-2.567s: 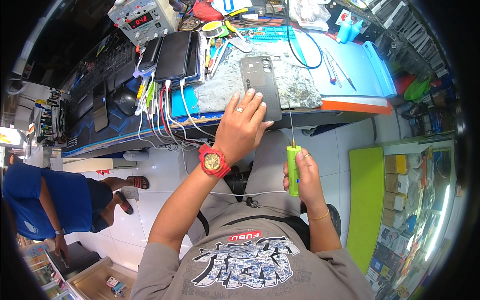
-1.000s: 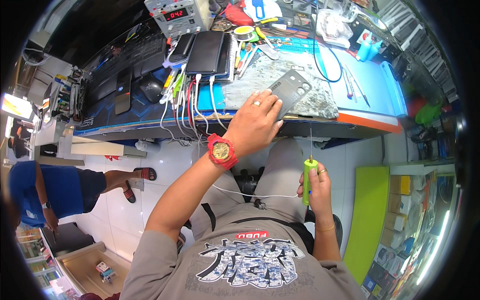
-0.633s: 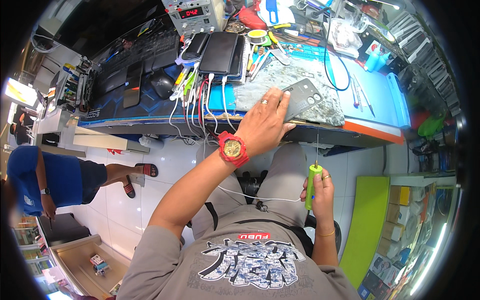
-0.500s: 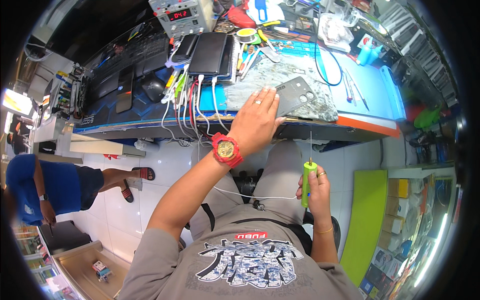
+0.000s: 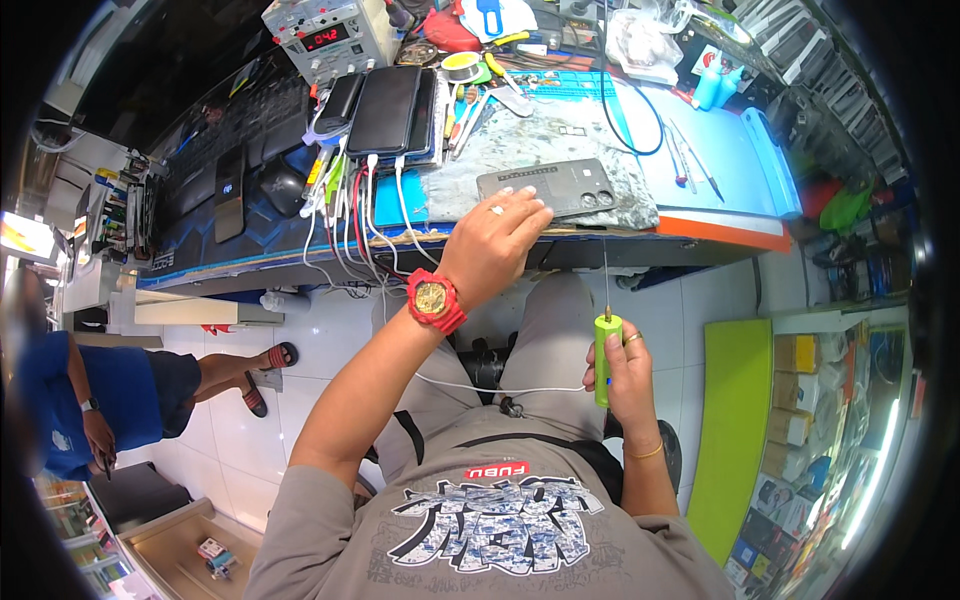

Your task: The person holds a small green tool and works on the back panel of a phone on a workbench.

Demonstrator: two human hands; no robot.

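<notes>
My left hand (image 5: 497, 232), with a red watch on its wrist, lies on the near edge of a dark grey phone back cover (image 5: 560, 185). Its fingers are stretched out, and the thumb is hidden. The cover rests on a stained grey work mat (image 5: 545, 140), camera holes at its right end. Over my right thigh, my right hand (image 5: 628, 370) is closed around a lime-green powered hand tool (image 5: 602, 365). A long thin metal tip points from the tool toward the bench. A white cord (image 5: 510, 389) runs across my lap to that hand.
Left of the mat, a black phone (image 5: 386, 110) sits on a stack with white cables (image 5: 405, 195) plugged in. A power supply (image 5: 327, 38) stands behind. Tweezers (image 5: 470, 125) and a solder spool (image 5: 461, 67) are nearby. A person in blue (image 5: 95, 390) is at the left.
The phone back cover has turned so that it lies nearly level with the bench edge, more of it showing. My left hand has shifted to its near edge. My right hand still holds the tool.
</notes>
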